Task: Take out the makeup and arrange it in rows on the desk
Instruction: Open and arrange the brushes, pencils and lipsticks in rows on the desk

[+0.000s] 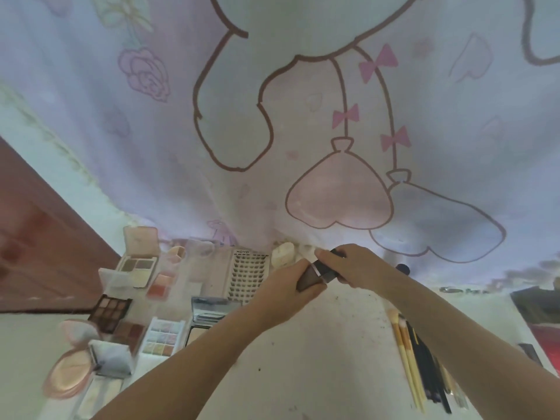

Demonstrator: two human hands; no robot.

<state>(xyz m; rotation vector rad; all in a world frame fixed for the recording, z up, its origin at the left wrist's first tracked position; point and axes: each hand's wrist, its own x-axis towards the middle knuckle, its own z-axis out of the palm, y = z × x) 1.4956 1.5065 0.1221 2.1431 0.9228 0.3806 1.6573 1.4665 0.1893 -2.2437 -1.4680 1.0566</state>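
1. On our pale, speckled desk [333,344], open eyeshadow palettes [112,310] and compacts already lie in rough rows at left; brushes [415,353] sit loosely bunched at right, seemingly unsorted.
2. The lash tray [247,275] reads "XOYO".
3. Our left hand [288,294] and right hand [354,265] both grip a dark bottle with a silver band [316,272], held above the desk, not yet placed.

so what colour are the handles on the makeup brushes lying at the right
Some of the makeup brushes have pale yellow handles and the rest black, seen in the head view.
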